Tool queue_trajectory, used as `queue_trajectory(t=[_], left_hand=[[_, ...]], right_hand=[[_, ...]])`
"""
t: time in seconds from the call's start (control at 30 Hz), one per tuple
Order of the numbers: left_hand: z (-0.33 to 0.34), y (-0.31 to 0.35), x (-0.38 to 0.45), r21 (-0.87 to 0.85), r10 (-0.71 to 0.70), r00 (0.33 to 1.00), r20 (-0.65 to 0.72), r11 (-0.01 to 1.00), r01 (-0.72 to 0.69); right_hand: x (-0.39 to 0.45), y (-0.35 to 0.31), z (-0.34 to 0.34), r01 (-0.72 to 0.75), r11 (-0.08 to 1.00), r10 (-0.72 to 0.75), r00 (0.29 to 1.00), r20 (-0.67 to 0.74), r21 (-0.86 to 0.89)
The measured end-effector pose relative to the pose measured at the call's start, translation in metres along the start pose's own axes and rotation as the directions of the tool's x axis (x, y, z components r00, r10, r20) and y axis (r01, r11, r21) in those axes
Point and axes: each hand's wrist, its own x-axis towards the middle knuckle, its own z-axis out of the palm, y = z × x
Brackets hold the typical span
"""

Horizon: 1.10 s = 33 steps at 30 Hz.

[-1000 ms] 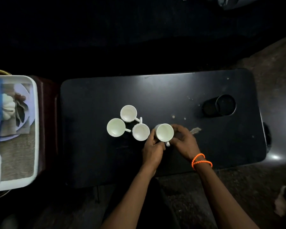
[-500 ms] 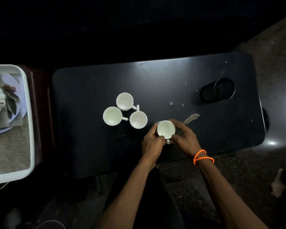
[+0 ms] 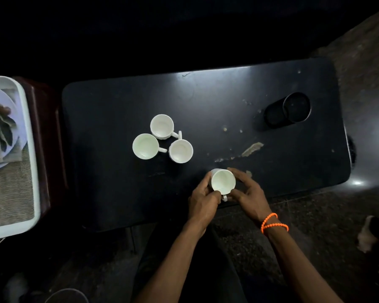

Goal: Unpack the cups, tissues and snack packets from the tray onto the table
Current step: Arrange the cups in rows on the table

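Four white cups, seemingly empty.

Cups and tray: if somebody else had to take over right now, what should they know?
Left hand and right hand: both cupped around one white cup, near the front edge of the black table. Whether the cup is touching the table is unclear.
Done: three other white cups stand close together on the table, empty, mouths up.
Tray: on a stand to the left, holding a plate and soft pale things, too dim to name.
Left: let go of this cup, then move what remains in the tray to the table.
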Motion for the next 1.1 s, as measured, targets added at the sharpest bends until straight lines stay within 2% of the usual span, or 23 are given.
queue_trajectory(t=[0.4, 0.57, 0.63, 0.73, 0.9, 1.0, 1.1], left_hand=[[-0.008, -0.001, -0.007, 0.001, -0.049, 0.998, 0.029, 0.999, 0.049], [-0.015, 0.003, -0.007, -0.045, -0.063, 0.997, -0.049, 0.997, 0.061], [-0.024, 0.006, -0.007, -0.043, -0.068, 0.993, -0.097, 0.997, 0.064], [-0.039, 0.011, -0.008, -0.073, -0.054, 0.981, -0.186, 0.996, 0.041], [-0.066, 0.018, -0.004, -0.141, -0.040, 0.932, -0.361, 0.990, -0.012], [-0.075, 0.027, -0.001, -0.221, -0.039, 0.919, -0.391, 0.974, -0.053], [-0.075, 0.037, 0.004, -0.234, -0.018, 0.920, -0.391, 0.969, -0.081]], right_hand=[[0.005, 0.011, 0.001, -0.061, 0.996, 0.061, 0.998, 0.011, 0.061], [0.009, 0.013, 0.001, -0.087, 0.990, 0.085, 0.996, 0.023, 0.111], [0.009, 0.009, -0.001, -0.107, 0.993, 0.107, 0.994, 0.012, 0.056], [0.007, -0.002, -0.003, -0.056, 0.989, 0.049, 0.997, -0.054, -0.138], [0.009, -0.033, 0.005, 0.079, 0.983, -0.111, 0.976, -0.189, -0.168], [0.016, -0.055, 0.023, 0.178, 0.961, -0.215, 0.962, -0.166, -0.209], [0.030, -0.076, 0.051, 0.231, 0.959, -0.249, 0.963, -0.101, -0.164]])
